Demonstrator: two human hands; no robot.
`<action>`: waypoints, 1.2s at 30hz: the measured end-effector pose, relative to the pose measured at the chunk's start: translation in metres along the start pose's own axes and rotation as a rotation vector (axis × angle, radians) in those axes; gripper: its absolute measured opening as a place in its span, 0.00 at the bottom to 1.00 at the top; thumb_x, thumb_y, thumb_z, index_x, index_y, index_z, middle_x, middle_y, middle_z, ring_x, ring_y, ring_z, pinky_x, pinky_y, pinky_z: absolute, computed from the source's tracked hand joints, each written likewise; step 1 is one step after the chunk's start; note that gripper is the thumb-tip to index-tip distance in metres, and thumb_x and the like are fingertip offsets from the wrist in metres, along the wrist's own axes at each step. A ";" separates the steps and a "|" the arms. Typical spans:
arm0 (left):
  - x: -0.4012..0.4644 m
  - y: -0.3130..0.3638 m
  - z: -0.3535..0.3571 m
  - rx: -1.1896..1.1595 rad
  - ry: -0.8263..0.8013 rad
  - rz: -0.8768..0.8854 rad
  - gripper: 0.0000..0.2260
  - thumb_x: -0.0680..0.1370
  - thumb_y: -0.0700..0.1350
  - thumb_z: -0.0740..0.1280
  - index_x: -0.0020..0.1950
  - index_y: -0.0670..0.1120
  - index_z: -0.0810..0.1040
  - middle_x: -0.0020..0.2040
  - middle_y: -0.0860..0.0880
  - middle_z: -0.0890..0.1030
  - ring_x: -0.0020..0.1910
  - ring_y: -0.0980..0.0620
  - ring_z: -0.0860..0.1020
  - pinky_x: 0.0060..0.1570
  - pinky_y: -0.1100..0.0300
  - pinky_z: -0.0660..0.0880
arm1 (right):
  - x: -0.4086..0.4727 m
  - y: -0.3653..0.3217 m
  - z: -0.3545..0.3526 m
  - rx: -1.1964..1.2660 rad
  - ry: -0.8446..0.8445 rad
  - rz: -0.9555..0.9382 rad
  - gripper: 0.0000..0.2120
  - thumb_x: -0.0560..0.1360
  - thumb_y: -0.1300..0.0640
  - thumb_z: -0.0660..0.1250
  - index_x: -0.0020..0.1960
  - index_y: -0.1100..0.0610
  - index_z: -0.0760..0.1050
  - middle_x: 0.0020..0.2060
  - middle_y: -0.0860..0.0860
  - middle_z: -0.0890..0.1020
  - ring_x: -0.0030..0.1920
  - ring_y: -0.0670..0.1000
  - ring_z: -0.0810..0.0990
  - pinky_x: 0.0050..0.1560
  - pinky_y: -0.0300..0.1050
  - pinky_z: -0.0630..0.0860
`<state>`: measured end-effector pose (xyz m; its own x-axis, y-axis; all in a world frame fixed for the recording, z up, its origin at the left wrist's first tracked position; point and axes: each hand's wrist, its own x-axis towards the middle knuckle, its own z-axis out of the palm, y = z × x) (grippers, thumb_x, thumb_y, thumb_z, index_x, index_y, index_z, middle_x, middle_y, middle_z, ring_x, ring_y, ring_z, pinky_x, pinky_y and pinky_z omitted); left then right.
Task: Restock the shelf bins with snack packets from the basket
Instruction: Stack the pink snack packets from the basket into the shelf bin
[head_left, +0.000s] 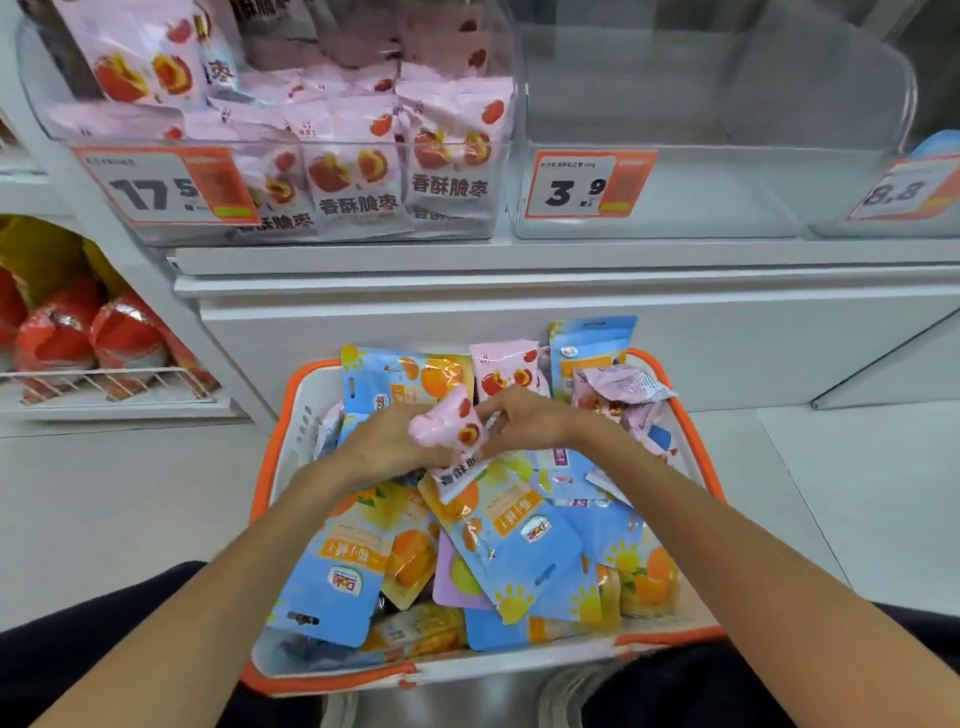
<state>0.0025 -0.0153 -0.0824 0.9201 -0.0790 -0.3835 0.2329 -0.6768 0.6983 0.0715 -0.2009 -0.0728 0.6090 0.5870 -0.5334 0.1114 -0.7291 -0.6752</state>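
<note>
A white basket with an orange rim (270, 452) sits on the floor below me, full of blue-and-orange fruit pouches (524, 545) and pink snack packets. Over its far half my left hand (387, 441) grips a crumpled pink packet (449, 426) from the left. My right hand (522, 415) pinches the same packet from the right. On the shelf above, the left clear bin (322, 228) holds several matching pink packets (358, 182). The middle clear bin (665, 218), tagged 3.9, has nothing in it.
A white shelf ledge (519, 270) runs between the bins and the basket. To the left, a wire shelf (109, 384) carries red packages. A third bin (883, 223) with a price tag stands at the far right. Pale floor surrounds the basket.
</note>
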 end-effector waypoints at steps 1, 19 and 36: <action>0.000 -0.008 -0.003 -0.050 0.015 -0.022 0.08 0.71 0.50 0.75 0.38 0.52 0.76 0.35 0.56 0.78 0.34 0.57 0.75 0.31 0.68 0.69 | 0.003 0.003 -0.004 0.098 0.048 0.012 0.17 0.71 0.67 0.71 0.59 0.61 0.78 0.50 0.53 0.81 0.43 0.44 0.76 0.44 0.33 0.73; -0.027 -0.028 0.008 -1.231 0.344 -0.359 0.12 0.78 0.50 0.65 0.61 0.52 0.74 0.54 0.50 0.81 0.51 0.51 0.79 0.45 0.58 0.76 | -0.010 0.018 -0.002 0.862 0.491 0.106 0.05 0.79 0.55 0.64 0.51 0.56 0.76 0.47 0.53 0.83 0.45 0.50 0.81 0.52 0.47 0.77; -0.063 0.021 -0.086 -0.778 0.263 -0.286 0.11 0.65 0.50 0.71 0.45 0.49 0.77 0.49 0.47 0.75 0.41 0.52 0.73 0.34 0.62 0.71 | -0.071 -0.072 -0.023 0.369 0.305 -0.038 0.12 0.77 0.51 0.66 0.54 0.58 0.79 0.48 0.62 0.80 0.46 0.52 0.74 0.46 0.44 0.69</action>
<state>-0.0233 0.0381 0.0087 0.8139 0.2546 -0.5223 0.5269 0.0556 0.8481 0.0383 -0.1980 0.0254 0.8186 0.4410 -0.3680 -0.1143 -0.5028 -0.8568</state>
